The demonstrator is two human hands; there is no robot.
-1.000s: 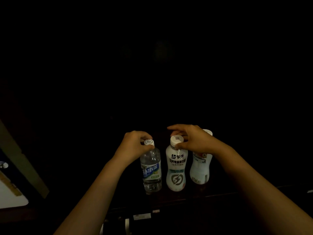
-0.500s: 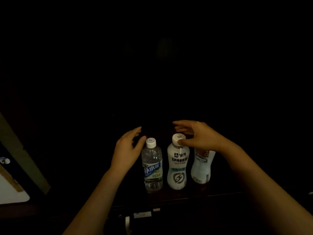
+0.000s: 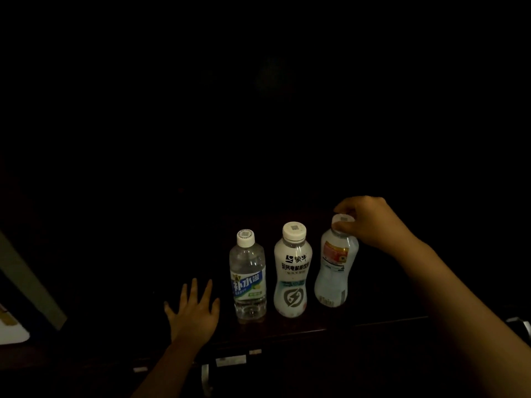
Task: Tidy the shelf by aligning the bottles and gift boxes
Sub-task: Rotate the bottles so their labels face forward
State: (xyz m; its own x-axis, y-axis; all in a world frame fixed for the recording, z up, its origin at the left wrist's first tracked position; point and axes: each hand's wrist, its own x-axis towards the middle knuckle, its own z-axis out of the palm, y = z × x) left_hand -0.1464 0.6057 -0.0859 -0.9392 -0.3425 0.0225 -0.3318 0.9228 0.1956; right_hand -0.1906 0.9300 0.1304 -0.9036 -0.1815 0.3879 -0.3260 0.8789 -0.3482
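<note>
Head view: right hand (image 3: 370,222) pinches pale bottle (image 3: 336,265) cap, right of centre on shelf (image 3: 301,330); left hand (image 3: 194,310) flat, empty. Aligning step; next, probably nudge it level with neighbours.

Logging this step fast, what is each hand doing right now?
Left hand: open, fingers spread, holding nothing.
Right hand: fingers gripping the cap of the rightmost bottle.

Clear bottle (image 3: 248,278): transparent glossy plastic, printed film label. Middle bottle (image 3: 292,275): opaque white, smooth satin wrap. Right bottle (image 3: 334,268): translucent milky plastic, glossy. Caps look matt white plastic. Shelf (image 3: 301,328): dark wood look, slight sheen at the edge.
</note>
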